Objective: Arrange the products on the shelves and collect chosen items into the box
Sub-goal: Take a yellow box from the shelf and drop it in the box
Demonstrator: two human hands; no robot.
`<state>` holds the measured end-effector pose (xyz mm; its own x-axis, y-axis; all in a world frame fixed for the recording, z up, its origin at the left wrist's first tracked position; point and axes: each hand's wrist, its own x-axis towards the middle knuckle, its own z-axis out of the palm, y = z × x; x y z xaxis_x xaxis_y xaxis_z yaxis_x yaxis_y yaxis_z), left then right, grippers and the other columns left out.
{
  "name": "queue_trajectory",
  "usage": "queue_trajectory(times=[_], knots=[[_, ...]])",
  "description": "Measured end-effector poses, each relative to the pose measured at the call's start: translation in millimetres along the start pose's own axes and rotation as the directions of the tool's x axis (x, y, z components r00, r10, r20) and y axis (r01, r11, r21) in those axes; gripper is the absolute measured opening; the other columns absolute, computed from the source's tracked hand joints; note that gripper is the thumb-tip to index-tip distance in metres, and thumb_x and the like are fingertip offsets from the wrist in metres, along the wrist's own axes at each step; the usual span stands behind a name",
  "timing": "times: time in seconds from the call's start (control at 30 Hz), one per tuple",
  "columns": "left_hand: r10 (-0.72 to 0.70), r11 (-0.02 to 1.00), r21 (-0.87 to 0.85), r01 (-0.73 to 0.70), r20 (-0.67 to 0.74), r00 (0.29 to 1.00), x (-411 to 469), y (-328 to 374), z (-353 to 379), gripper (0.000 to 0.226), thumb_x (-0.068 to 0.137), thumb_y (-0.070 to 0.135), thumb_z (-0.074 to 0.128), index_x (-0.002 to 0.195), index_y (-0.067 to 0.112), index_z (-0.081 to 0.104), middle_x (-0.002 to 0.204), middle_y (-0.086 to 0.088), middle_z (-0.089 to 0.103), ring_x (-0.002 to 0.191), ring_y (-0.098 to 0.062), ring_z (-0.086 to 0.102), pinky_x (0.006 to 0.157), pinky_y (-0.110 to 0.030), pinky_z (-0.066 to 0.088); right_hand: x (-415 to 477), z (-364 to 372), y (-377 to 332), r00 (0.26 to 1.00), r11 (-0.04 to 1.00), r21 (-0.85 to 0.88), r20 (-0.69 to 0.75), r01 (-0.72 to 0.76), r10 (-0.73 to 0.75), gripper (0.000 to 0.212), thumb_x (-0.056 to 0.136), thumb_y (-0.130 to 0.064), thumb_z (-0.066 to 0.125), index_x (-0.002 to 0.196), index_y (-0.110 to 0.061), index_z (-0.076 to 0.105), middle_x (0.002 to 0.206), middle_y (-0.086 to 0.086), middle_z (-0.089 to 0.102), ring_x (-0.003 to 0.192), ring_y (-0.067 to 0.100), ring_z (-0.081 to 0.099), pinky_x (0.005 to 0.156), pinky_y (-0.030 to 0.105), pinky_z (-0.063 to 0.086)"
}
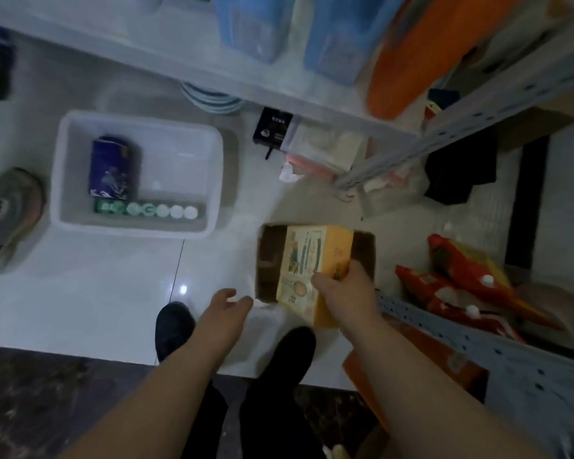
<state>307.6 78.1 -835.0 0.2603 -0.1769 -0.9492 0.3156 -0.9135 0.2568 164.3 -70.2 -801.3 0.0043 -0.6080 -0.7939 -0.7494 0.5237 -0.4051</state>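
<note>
My right hand (340, 286) grips a yellow printed carton (309, 260) by its right edge and holds it over an open brown cardboard box (267, 256) on the floor. My left hand (226, 309) hovers empty with relaxed fingers just left of that box. Farther left on the floor stands a white plastic bin (140, 226) that holds a dark blue packet (110, 167) and a row of green and white bottles (146, 210).
A grey metal shelf rack (478, 339) runs along the right, with red and orange snack bags (451, 279) on it. Blue containers (252, 24) and an orange item (421, 54) sit on the upper shelf. A sneaker (10, 210) lies far left. My dark shoes (173, 326) stand below.
</note>
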Motion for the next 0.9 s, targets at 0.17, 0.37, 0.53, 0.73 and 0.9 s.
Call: queue_trajectory(times=[0.17, 0.37, 0.53, 0.73, 0.9], knots=[[-0.112, 0.953, -0.277, 0.126, 0.069, 0.991, 91, -30, 22, 0.060, 0.099, 0.049, 0.057, 0.154, 0.041, 0.035, 0.152, 0.000, 0.040, 0.121, -0.025, 0.044, 0.105, -0.055, 0.048, 61, 57, 27, 0.993, 0.989, -0.091, 0.041, 0.117, -0.114, 0.043, 0.088, -0.028, 0.074, 0.114, -0.027, 0.040, 0.097, -0.014, 0.050, 0.081, 0.005, 0.049, 0.062, 0.022, 0.040], [-0.064, 0.863, -0.488, 0.131, 0.153, 0.986, 148, -44, 56, 0.053, 0.100, 0.059, 0.051, 0.149, 0.042, 0.045, 0.140, 0.010, 0.052, 0.121, -0.018, 0.052, 0.099, -0.048, 0.053, 105, 119, 64, 0.983, 0.987, -0.051, 0.110, 0.154, -0.148, 0.042, 0.090, -0.028, 0.074, 0.122, -0.027, 0.047, 0.098, -0.018, 0.051, 0.083, 0.001, 0.052, 0.063, 0.016, 0.040], [0.091, 0.846, -0.532, -0.030, 0.088, 0.992, 167, -45, 51, 0.029, 0.105, 0.046, 0.044, 0.117, 0.046, 0.070, 0.120, 0.000, 0.072, 0.112, -0.024, 0.067, 0.098, -0.050, 0.056, 129, 146, 67, 0.972, 0.991, 0.029, 0.195, 0.128, -0.131, 0.059, 0.098, -0.025, 0.067, 0.150, -0.033, 0.042, 0.138, -0.012, 0.056, 0.118, 0.007, 0.050, 0.094, 0.031, 0.045], [0.241, 0.892, -0.400, -0.213, 0.020, 0.970, 185, -41, 36, 0.035, 0.106, 0.029, 0.051, 0.138, 0.039, 0.059, 0.121, 0.005, 0.071, 0.107, -0.019, 0.071, 0.088, -0.044, 0.062, 143, 161, 64, 0.967, 0.985, 0.093, 0.197, 0.148, -0.164, 0.057, 0.099, -0.023, 0.066, 0.148, -0.034, 0.041, 0.142, -0.008, 0.056, 0.127, 0.017, 0.055, 0.094, 0.033, 0.049], [0.274, 0.870, -0.411, -0.273, -0.057, 0.960, 190, -34, 22, 0.038, 0.107, 0.021, 0.049, 0.141, 0.035, 0.059, 0.123, 0.004, 0.071, 0.105, -0.020, 0.072, 0.081, -0.043, 0.063, 149, 179, 56, 0.931, 0.959, 0.065, 0.227, 0.277, -0.285, 0.057, 0.103, -0.021, 0.059, 0.154, -0.036, 0.038, 0.146, -0.005, 0.052, 0.131, 0.015, 0.051, 0.100, 0.030, 0.045]])
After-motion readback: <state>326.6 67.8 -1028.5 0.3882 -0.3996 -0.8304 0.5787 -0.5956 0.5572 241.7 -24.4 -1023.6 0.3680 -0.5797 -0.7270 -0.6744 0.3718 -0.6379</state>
